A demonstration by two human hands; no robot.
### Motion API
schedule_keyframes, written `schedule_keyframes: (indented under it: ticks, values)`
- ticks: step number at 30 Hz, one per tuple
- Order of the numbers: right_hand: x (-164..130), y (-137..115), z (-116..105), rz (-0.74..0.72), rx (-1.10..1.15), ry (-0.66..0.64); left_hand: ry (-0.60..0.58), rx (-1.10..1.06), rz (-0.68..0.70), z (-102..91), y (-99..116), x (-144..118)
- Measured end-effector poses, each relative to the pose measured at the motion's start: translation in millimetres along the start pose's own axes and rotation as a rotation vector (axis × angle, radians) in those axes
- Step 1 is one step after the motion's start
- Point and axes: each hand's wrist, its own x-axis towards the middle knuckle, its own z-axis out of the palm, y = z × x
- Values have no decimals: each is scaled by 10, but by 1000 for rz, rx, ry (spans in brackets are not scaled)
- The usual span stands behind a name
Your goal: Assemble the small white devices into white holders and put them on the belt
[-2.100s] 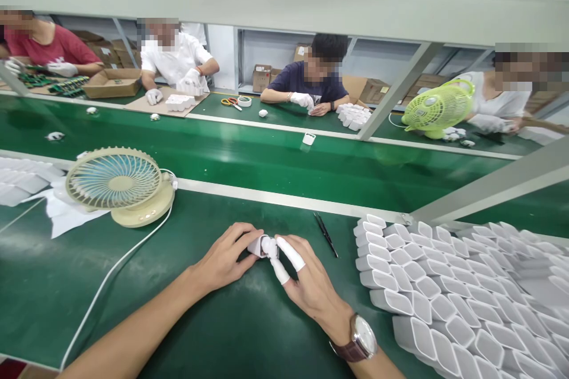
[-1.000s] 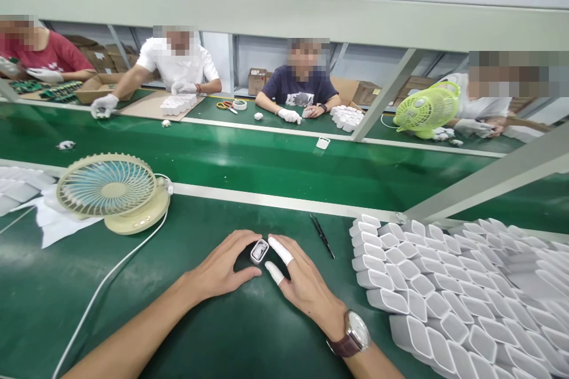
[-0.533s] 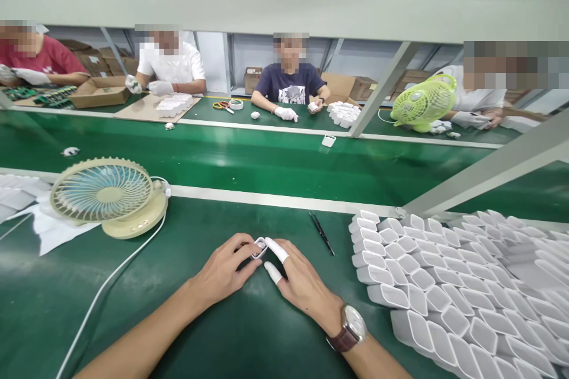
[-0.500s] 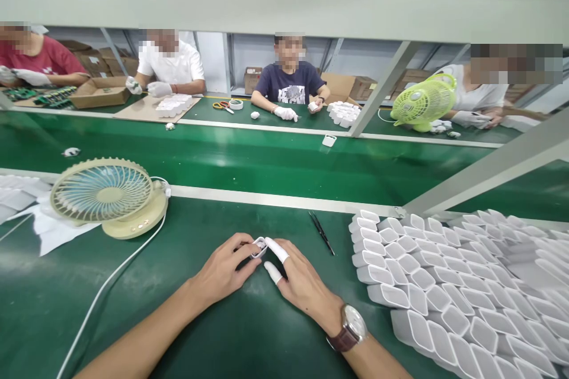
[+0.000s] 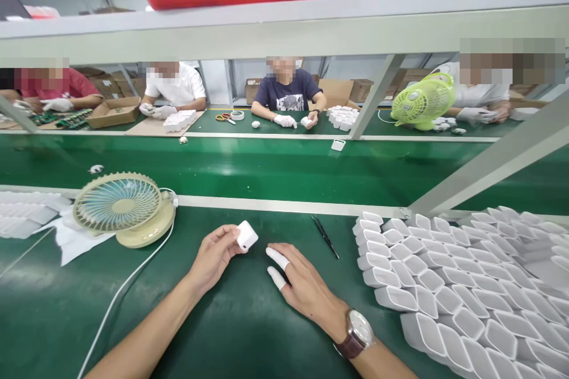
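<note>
My left hand (image 5: 213,256) pinches a small white plastic casing (image 5: 246,235) between thumb and fingers and holds it a little above the green table mat (image 5: 249,331). My right hand (image 5: 306,290) rests flat on the mat just right of the casing, holding nothing, with white finger cots on thumb and forefinger and a watch on the wrist. A large stack of empty white casing shells (image 5: 448,284) lies to the right of my right hand.
A cream desk fan (image 5: 122,208) with a white cable stands at the left, black tweezers (image 5: 325,235) lie beyond my right hand. Behind runs a green conveyor belt (image 5: 267,169) carrying small white parts. Several people in white gloves work across it; a green fan (image 5: 422,102) stands there.
My left hand has lifted the white casing away from my right hand and turned it closed side up. My right hand let go and stays on the mat. The view has tilted upward.
</note>
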Motion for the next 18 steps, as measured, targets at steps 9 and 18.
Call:
schedule_keyframes:
  ticks: [9,18]
  values:
    - [-15,-67,37,-36,-39,-12,41,-141,-68,30,-24,23]
    - [-53,-136,129,-78,-77,-57,26,321,161,-121,-47,245]
